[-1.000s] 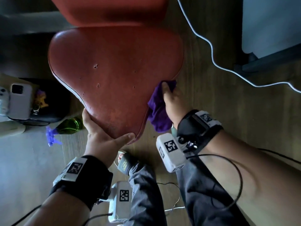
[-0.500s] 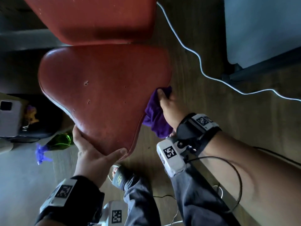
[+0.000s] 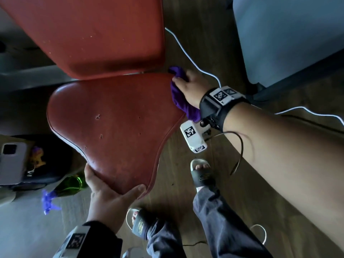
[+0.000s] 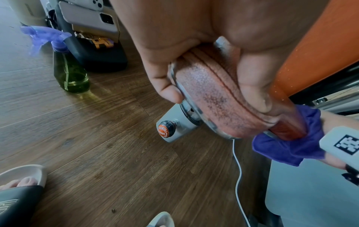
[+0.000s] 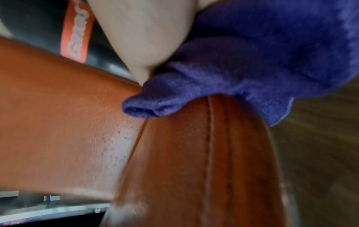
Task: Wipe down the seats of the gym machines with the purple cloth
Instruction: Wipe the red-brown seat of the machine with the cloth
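The right hand has its fingers tucked out of sight under the purple cloth, so only its back and thumb show from above; the right wrist view is smeared, showing cloth bunched over the seat's stitched edge and little else. The hand clutches the cloth and presses it to the side of the red seat, at about 2 o'clock on the pad, right by the gap below the backrest. The backrest is cut off at the top of the head view.

The left hand grips the seat's narrow nose at 6 o'clock, thumb on top, fingers curled under the rim; the left wrist view shows them wrapped round the padded edge.

One cloth, one seat, one backrest, two hands. Two sandalled feet stand on the wood floor, at 5 and 6 o'clock of the seat.

At 8 o'clock, a green spray bottle with a purple trigger stands on the floor, partly hidden behind the seat nose and left hand. Beyond it, at 9 o'clock, a phone lies on a dark case, cut off by the frame edge. A white cable snakes over the floor at 2 o'clock, passing behind the right hand. Under the seat, the left wrist view shows an orange-capped knob.
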Action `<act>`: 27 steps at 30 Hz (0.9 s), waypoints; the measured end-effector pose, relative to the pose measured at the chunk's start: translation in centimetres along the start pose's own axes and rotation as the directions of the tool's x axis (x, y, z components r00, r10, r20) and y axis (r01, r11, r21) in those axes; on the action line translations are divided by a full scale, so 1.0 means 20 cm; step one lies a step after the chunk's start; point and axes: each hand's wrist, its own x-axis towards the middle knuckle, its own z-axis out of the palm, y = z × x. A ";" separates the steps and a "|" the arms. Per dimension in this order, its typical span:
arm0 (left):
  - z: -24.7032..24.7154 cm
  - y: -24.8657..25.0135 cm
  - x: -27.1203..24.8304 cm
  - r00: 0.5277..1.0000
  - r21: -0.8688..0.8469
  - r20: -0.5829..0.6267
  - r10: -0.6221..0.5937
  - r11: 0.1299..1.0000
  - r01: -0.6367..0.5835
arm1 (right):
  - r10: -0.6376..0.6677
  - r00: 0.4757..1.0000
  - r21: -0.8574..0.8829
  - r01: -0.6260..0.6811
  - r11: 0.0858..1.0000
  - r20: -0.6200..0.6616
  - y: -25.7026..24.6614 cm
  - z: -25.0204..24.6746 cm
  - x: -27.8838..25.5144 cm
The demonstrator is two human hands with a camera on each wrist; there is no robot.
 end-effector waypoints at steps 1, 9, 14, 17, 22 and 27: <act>0.00 0.00 0.00 1.000 -0.003 0.000 0.005 1.000 -0.005 | -0.053 0.999 -0.050 0.053 0.997 0.000 0.00 0.01 0.00; -0.01 0.00 -0.01 1.000 -0.051 0.007 0.000 0.999 0.000 | -0.532 0.775 -0.550 0.623 0.556 0.341 0.01 0.30 -0.63; -0.02 -0.03 -0.01 0.996 -0.166 0.085 0.022 0.986 -0.008 | -0.589 0.418 -0.385 0.903 0.188 0.692 -0.02 0.36 -0.74; -0.05 -0.06 -0.03 0.989 -0.288 0.146 0.020 0.957 0.023 | -0.514 0.534 -0.497 0.839 0.222 0.671 -0.14 0.30 -0.49; 0.03 -0.16 -0.14 1.000 -0.488 0.018 0.007 0.873 0.002 | -0.364 0.762 -0.672 0.645 0.363 0.535 -0.30 0.30 -0.30; 0.17 -0.20 -0.22 0.991 -0.657 -0.088 -0.103 0.754 0.020 | -0.491 0.552 -0.528 0.825 0.202 0.674 -0.21 0.42 -0.71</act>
